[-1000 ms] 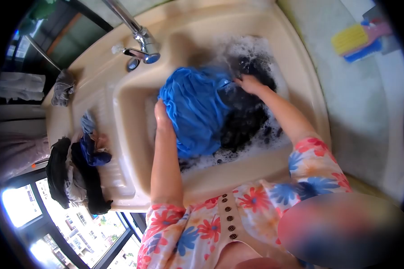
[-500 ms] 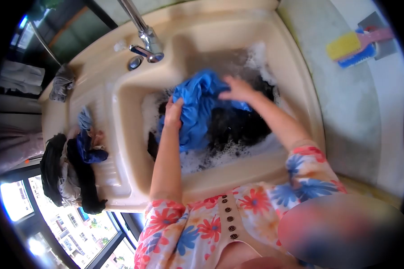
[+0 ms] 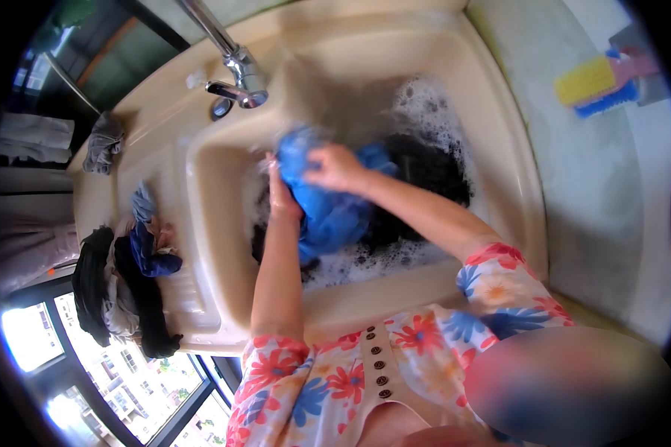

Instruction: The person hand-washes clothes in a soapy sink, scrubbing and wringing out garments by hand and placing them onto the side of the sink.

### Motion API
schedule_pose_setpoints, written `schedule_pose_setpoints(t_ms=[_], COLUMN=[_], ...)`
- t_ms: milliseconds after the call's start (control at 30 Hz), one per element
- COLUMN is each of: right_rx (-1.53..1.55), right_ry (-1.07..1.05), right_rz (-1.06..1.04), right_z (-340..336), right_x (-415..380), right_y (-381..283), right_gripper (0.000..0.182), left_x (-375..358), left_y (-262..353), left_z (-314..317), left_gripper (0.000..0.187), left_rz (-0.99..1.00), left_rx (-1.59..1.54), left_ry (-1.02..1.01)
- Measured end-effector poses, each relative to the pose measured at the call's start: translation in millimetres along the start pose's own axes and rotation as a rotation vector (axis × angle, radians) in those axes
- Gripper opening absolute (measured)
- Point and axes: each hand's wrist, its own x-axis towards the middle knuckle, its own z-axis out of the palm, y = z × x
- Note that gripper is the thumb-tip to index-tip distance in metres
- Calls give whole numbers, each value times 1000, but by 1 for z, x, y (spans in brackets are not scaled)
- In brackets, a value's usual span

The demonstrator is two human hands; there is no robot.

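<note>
A bunched piece of blue cloth, wet and shiny, is in the sink basin, partly above dark, sudsy water. My left hand grips its left side, the fingers partly hidden by the fabric. Across its upper part lies my right hand, slightly smeared by motion, with curled fingers closed on the fabric. Dark wet clothes soak to the right of the blue cloth, with white foam behind them.
A chrome faucet rises behind the basin. On the ribbed drainboard at left lie dark garments, a navy-blue piece and a grey cloth. A yellow, blue and pink brush is at the right wall ledge.
My right hand has moved left from the cloth's right edge onto its upper part. The blue cloth is bunched lower and tighter, while my left hand keeps its hold.
</note>
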Motion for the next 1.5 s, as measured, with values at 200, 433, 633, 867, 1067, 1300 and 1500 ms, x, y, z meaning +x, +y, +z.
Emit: schedule_pose_setpoints(t_ms=[200,433,633,867,1067,1300,1500], right_rx=[-65,-198,-312,-54,-770,-304,-499], right_ry=[158,265,132,371,-235,-47,334], right_rz=[-157,-126,225,441,239,68,-297], right_z=[53,24,-43,-147,-85,-24,21], right_x=[4,-15,26,45,12,4,-7], right_y=[-5,-33,35,108,51,-1,-34], right_gripper=[16,10,17,80,40,34,21], left_x=[5,38,-18,1,9,9,52], left_y=[-29,-61,9,2,3,3,-56], left_z=[-11,-30,52,-17,-12,2,-63], left_gripper=[43,35,43,69,38,47,37], left_rz=[32,212,85,582,170,-174,-91], left_rx=[22,-97,597,1771,927,-99,-810], left_ry=[209,-541,217,341,30,-41,-656])
